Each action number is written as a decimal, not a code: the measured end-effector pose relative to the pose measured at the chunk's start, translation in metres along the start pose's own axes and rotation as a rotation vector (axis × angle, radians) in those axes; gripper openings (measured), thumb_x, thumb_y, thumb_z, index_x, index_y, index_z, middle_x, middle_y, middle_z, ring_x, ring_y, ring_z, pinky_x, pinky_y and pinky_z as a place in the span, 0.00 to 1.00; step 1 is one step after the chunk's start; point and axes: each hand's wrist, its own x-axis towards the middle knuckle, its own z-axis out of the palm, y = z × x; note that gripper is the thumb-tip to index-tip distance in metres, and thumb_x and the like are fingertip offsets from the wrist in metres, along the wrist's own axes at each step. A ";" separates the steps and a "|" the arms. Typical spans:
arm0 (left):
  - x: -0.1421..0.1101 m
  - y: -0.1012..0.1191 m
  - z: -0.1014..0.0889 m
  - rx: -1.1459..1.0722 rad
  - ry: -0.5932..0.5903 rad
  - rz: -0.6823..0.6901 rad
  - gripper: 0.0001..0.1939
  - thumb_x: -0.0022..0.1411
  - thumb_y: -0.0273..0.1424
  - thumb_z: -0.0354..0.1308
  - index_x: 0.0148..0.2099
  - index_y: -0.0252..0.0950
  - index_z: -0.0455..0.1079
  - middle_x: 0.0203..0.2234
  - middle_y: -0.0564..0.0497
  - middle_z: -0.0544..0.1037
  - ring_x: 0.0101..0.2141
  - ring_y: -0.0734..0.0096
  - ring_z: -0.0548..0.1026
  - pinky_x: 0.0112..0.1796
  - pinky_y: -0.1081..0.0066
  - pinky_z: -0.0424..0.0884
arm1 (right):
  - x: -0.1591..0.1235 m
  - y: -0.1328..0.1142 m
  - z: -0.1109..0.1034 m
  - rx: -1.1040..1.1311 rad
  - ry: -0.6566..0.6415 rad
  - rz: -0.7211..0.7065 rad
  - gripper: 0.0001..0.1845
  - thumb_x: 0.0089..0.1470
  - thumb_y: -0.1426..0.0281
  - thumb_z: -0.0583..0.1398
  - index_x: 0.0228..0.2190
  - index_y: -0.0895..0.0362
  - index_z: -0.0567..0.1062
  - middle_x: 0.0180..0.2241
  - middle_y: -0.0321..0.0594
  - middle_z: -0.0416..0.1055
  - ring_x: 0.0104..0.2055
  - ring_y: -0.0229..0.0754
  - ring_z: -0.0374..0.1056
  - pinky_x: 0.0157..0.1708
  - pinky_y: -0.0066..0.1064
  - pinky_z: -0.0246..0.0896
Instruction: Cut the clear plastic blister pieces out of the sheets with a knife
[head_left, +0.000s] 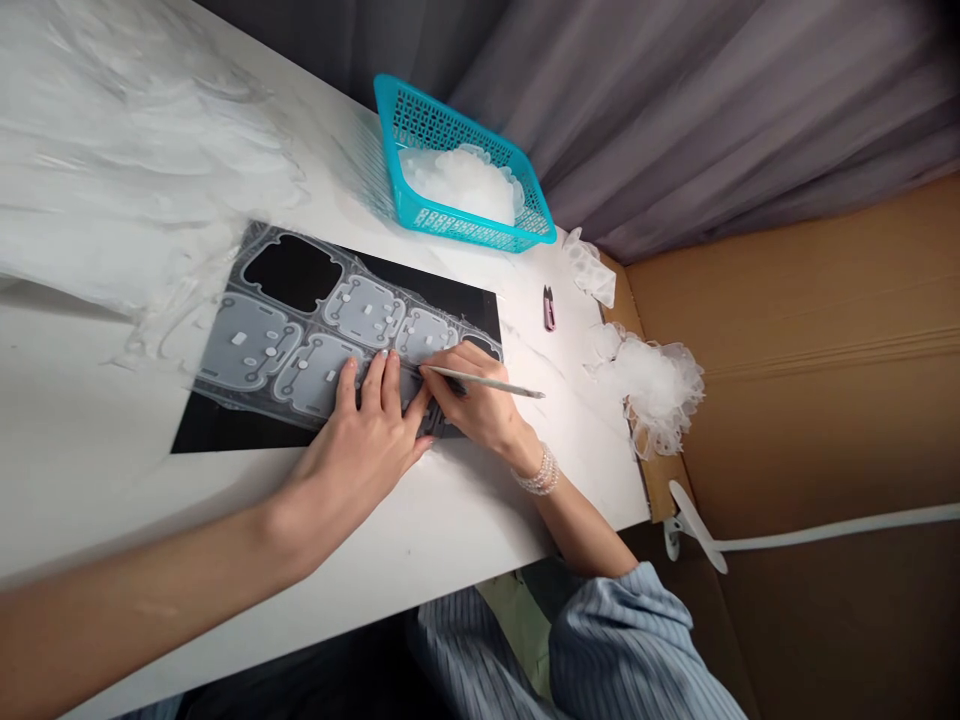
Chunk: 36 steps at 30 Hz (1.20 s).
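A transparent plastic sheet with rounded, die-cut shapes and small white tabs lies on a black mat. My left hand rests on the sheet with its fingers spread, holding nothing. Right beside it, my right hand grips a slim silver-grey pick. The pick's near end meets the sheet by my fingertips, though the exact contact point is hidden. A beaded bracelet circles my right wrist.
The white table holds a turquoise basket of plastic scraps, small snips and a scrap heap. A wide plastic film covers the far left. A grey curtain and cardboard wall border the table.
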 end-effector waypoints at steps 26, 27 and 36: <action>-0.001 0.001 0.001 0.032 -0.012 0.010 0.31 0.66 0.35 0.57 0.66 0.21 0.65 0.63 0.15 0.62 0.64 0.24 0.61 0.60 0.34 0.56 | -0.004 0.011 0.001 0.053 -0.156 -0.134 0.17 0.68 0.73 0.52 0.51 0.61 0.76 0.52 0.53 0.78 0.61 0.48 0.71 0.63 0.43 0.66; -0.001 0.000 0.001 0.034 -0.015 0.016 0.31 0.67 0.36 0.57 0.67 0.22 0.63 0.63 0.14 0.62 0.64 0.23 0.62 0.59 0.33 0.57 | -0.002 0.011 0.001 0.125 -0.114 -0.078 0.16 0.68 0.72 0.53 0.49 0.60 0.77 0.50 0.51 0.79 0.58 0.47 0.73 0.60 0.40 0.69; -0.002 -0.002 0.003 0.167 -0.052 0.031 0.35 0.67 0.40 0.56 0.71 0.30 0.57 0.63 0.19 0.64 0.63 0.28 0.64 0.58 0.37 0.59 | 0.046 0.076 -0.047 0.569 0.303 0.521 0.12 0.55 0.61 0.66 0.35 0.57 0.82 0.32 0.39 0.79 0.35 0.39 0.75 0.41 0.34 0.73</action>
